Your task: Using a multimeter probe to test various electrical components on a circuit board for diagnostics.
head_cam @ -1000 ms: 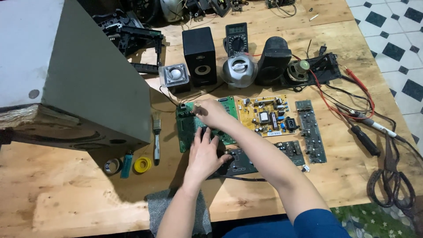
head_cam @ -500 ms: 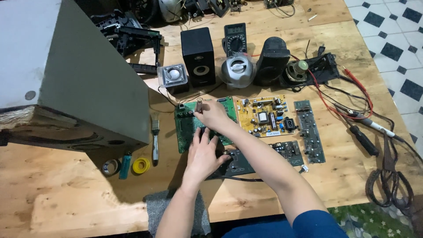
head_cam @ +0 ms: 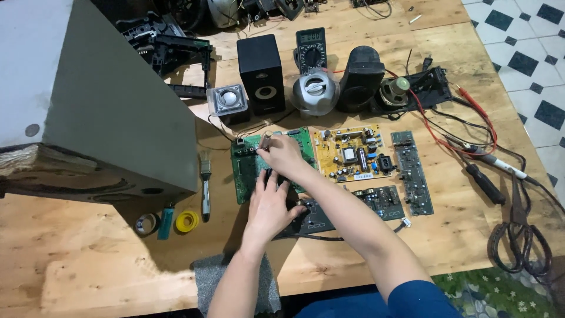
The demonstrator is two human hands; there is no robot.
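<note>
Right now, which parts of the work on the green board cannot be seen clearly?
Head view only:
- Middle of the green circuit board: covered by both hands.
- The small thing pinched by the right hand: too small to identify.
- Left hand fingertips' contact point: hidden underneath.
- Grey monitor casing: cut off by the frame edge.

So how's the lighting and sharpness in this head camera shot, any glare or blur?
Head view: even, soft light with no harsh glare; the big grey cabinet throws a shadow onto the wooden table beneath it. The green circuit board and both hands, left hand and right hand, look sharp; edges bend slightly.
</note>
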